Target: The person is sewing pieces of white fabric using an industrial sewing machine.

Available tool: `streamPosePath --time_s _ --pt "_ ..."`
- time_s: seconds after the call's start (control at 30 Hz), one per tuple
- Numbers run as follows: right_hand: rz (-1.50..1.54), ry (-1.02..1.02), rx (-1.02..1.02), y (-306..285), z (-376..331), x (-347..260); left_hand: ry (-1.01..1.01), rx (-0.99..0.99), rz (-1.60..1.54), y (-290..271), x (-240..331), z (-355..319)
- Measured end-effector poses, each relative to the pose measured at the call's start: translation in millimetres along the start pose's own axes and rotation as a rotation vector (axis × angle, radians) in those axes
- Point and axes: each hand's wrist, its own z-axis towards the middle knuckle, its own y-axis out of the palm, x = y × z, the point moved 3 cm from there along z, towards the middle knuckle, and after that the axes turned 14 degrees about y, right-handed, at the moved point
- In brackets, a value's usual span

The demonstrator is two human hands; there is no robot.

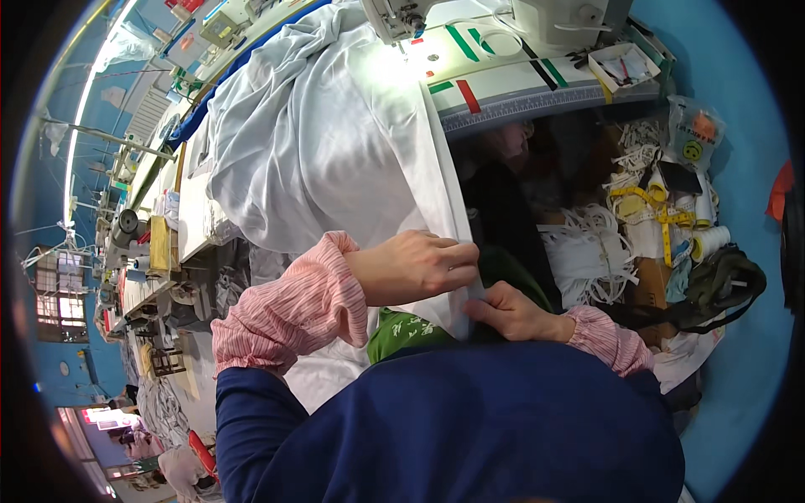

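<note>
A large sheet of white fabric (327, 142) drapes from the sewing machine table (511, 88) down toward my lap. My left hand (415, 267) pinches the fabric's folded edge from the left, fingers closed over it. My right hand (511, 312) grips the same edge just below and to the right, thumb pressed on the fold. Both wrists wear pink striped cuffs over dark blue sleeves. A green cloth (402, 331) shows under my left forearm.
A white sewing machine (402, 17) stands at the table's far end. To the right sit white elastic tapes (595, 251), a yellow measuring tape (658, 210), thread spools (711, 241) and a small white tray (625, 65). Other workstations line the left.
</note>
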Motion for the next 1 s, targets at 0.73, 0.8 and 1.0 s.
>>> streamPosePath --time_s 0.73,0.8,1.0 --pt "-0.182 -0.188 -0.053 11.1 -8.0 -5.9 0.089 0.072 0.005 -37.6 35.0 15.9" --pt "-0.228 -0.201 -0.073 15.1 -8.0 -12.2 0.071 -0.041 -0.052 -30.6 31.7 20.2" --pt "-0.311 -0.314 -0.105 -18.5 2.9 -41.8 0.107 -0.080 -0.150 -10.0 21.8 27.1"
